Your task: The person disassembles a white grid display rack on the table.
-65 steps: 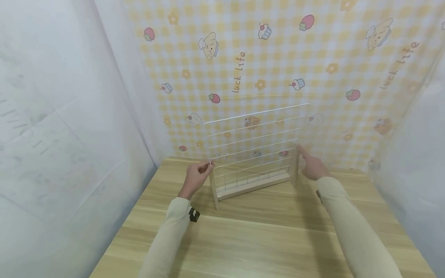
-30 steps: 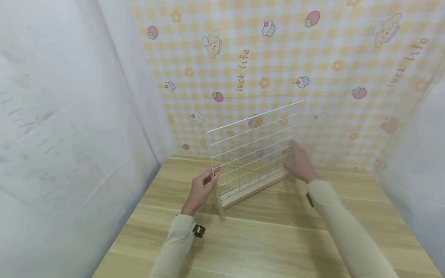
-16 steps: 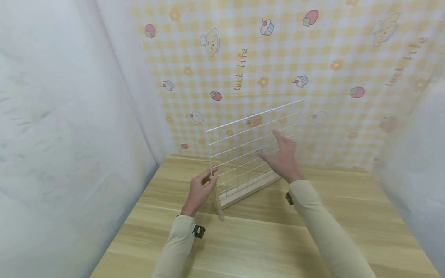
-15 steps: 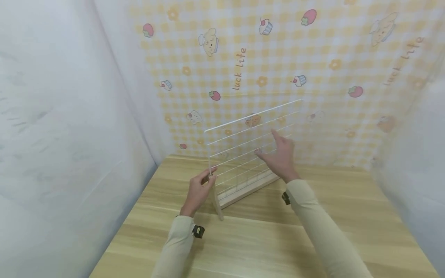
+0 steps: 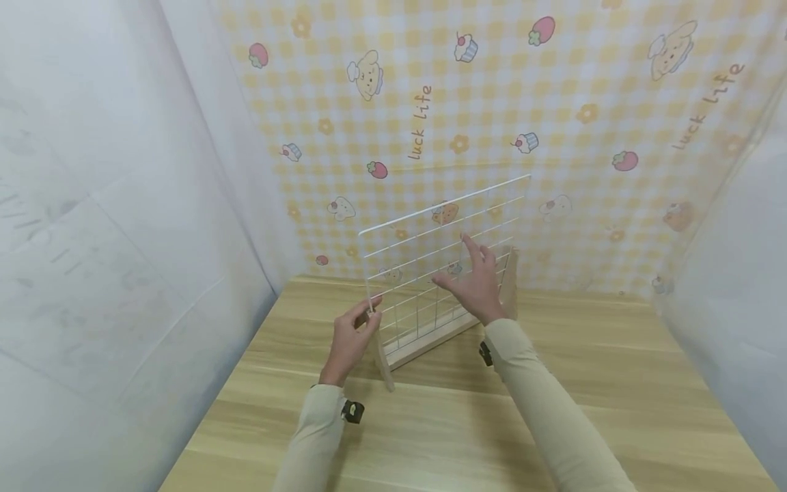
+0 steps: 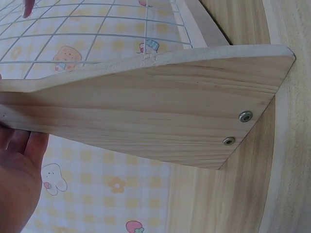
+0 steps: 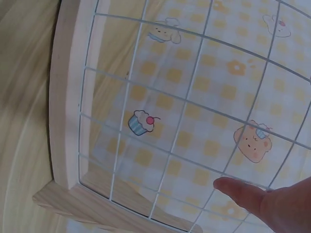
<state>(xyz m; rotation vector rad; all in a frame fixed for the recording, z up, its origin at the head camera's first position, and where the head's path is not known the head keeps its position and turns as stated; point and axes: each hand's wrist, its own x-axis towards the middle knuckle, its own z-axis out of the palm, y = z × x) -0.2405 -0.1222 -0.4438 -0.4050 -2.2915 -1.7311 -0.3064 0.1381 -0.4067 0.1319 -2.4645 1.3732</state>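
Observation:
A rack with a white wire grid (image 7: 186, 100) stands at an angle on the wooden table. It has a pale wooden base bar (image 5: 433, 337) and a wooden side panel at each end. My left hand (image 5: 348, 339) pinches the rack at the top of the left side panel (image 6: 160, 109), where the wire meets the wood. Two metal screws show low on that panel in the left wrist view. In front of the grid, my right hand (image 5: 478, 285) holds nothing, thumb and fingers spread apart. Its thumb overlaps the wires in the right wrist view.
Behind the rack hangs a yellow checked cloth (image 5: 458, 89) with cartoon prints. White sheets hang at the left (image 5: 123, 225) and right. Wooden tabletop (image 5: 430, 437) stretches in front of the rack, and a dark device (image 5: 353, 411) sits at the left wrist.
My right hand has left the right side panel and moved left, to in front of the grid. The rack has turned, its left end nearer me. My left hand keeps its hold.

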